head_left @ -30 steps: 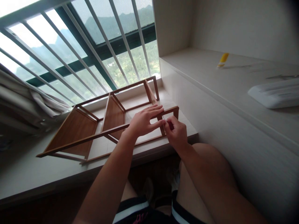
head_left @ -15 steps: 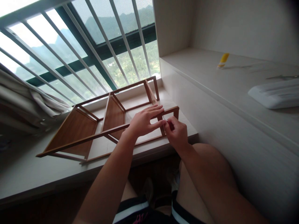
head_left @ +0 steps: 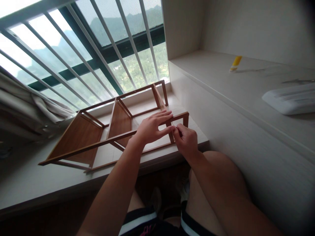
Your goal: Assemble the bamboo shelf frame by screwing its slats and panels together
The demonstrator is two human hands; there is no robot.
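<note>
A brown wooden shelf frame (head_left: 98, 144) lies on its side on the pale window ledge, its slatless panels standing upright between the rails. My left hand (head_left: 154, 126) rests on the upper rail near the frame's right end, fingers stretched out and thumb apart. Close beside it, my right hand (head_left: 185, 137) is closed, pinching a thin metal rod (head_left: 172, 124) that looks like a hex key. The rod's tip points at the crosspiece (head_left: 168, 124) by the left fingertips. My fingers hide most of the rod, and where its tip meets the wood is too small to tell.
White bars (head_left: 128, 36) and a window stand behind the ledge (head_left: 27, 183). A curtain (head_left: 27, 108) hangs at the left. On the raised cabinet top (head_left: 209, 65) at the right lie a yellow-and-white tube (head_left: 235, 63) and a white plastic-looking package (head_left: 290, 100).
The thin metal rod between my right fingers has shifted its angle very slightly. Both hands and the shelf frame stay in place.
</note>
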